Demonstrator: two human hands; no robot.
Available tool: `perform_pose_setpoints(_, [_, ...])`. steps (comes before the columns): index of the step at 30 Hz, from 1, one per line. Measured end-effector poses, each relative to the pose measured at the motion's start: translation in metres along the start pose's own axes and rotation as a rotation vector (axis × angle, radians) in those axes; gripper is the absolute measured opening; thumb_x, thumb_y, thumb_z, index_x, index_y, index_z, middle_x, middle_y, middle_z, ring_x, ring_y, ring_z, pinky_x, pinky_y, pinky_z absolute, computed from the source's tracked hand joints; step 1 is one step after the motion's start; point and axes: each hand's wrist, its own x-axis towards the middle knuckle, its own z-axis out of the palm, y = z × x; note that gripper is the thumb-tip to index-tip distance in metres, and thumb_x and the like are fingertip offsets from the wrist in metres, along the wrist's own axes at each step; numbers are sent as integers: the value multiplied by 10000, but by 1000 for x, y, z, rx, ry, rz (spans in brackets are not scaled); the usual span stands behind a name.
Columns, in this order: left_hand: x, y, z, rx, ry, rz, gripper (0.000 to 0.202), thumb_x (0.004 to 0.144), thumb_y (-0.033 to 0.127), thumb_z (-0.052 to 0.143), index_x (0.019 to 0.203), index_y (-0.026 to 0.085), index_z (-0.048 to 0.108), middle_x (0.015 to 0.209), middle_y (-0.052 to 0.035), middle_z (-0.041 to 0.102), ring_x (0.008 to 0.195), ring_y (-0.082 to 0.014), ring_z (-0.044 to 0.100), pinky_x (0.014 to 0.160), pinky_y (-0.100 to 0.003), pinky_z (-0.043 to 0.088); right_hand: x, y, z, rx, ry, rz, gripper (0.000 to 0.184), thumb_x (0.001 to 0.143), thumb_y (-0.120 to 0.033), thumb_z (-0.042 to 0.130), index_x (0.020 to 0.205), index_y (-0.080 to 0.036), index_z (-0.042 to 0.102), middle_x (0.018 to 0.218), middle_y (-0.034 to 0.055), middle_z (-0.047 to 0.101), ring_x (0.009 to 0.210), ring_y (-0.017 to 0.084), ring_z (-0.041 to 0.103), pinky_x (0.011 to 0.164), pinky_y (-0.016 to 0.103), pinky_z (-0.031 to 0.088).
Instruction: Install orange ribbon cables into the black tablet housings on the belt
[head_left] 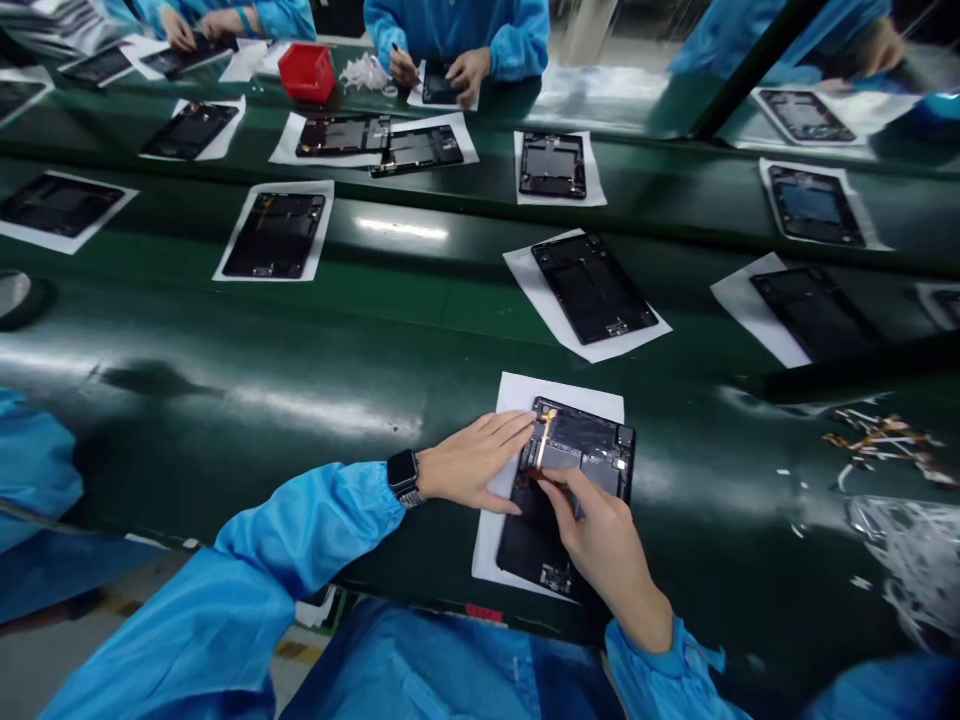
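Note:
An opened black tablet (536, 535) lies on a white paper sheet (514, 395) on the green bench, its inner parts facing up. A thin orange flex cable (545, 438) runs along its upper left part. My left hand (480, 462) rests flat with its fingers stretched out, the tips at the tablet's left edge. My right hand (604, 535) is over the tablet's middle, thumb and forefinger pinched at the lower end of the flex cable. The exact grip point is partly hidden by the fingertips.
Loose flex cables (889, 440) and a heap of clear plastic strips (911, 560) lie to the right. Beyond, several opened tablets (592, 290) sit on paper sheets. Co-workers' hands (469, 75) work at the far bench beside a red bin (306, 72). Another person's sleeve (34, 465) is at left.

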Motion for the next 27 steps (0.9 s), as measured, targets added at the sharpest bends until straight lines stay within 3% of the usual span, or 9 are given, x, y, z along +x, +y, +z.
perform_pose_setpoints(4, [-1, -1, 2, 12, -1, -2, 1010, 801, 615, 653, 1504, 50, 199, 1552, -236, 228, 1453, -350, 201, 1163, -484, 254, -3, -3, 5, -36, -10, -42, 131, 995, -204, 465, 1067, -209, 574, 967, 56, 691, 849, 204, 675, 736, 308, 512])
perform_pose_setpoints(14, [-1, -4, 4, -6, 22, 16, 975, 802, 582, 668, 1494, 63, 217, 1544, -248, 243, 1447, -358, 217, 1153, -492, 261, 8, -19, 9, -381, -121, -179, 214, 953, -70, 380, 957, -166, 571, 847, 90, 655, 722, 224, 632, 623, 319, 465])
perform_pose_setpoints(18, [-1, -4, 4, -15, 39, 18, 974, 799, 591, 671, 1495, 86, 214, 1533, -252, 268, 1441, -355, 239, 1145, -498, 275, 6, -14, -1, -374, -115, -168, 188, 957, -91, 407, 986, -168, 576, 841, 72, 657, 718, 216, 636, 608, 307, 448])
perform_pose_setpoints(24, [-2, -4, 3, 3, 48, 36, 977, 799, 589, 677, 1484, 55, 230, 1523, -262, 281, 1447, -345, 224, 1163, -478, 253, 7, -18, 9, -464, -156, -127, 207, 931, -73, 402, 926, -175, 583, 802, 77, 639, 673, 235, 616, 575, 336, 417])
perform_pose_setpoints(27, [-1, -4, 5, -2, 43, 28, 983, 793, 592, 682, 1488, 65, 229, 1529, -260, 270, 1445, -350, 227, 1156, -489, 260, -14, 1, -9, -359, -91, -147, 224, 926, -120, 400, 946, -206, 605, 799, 96, 650, 669, 246, 614, 600, 365, 438])
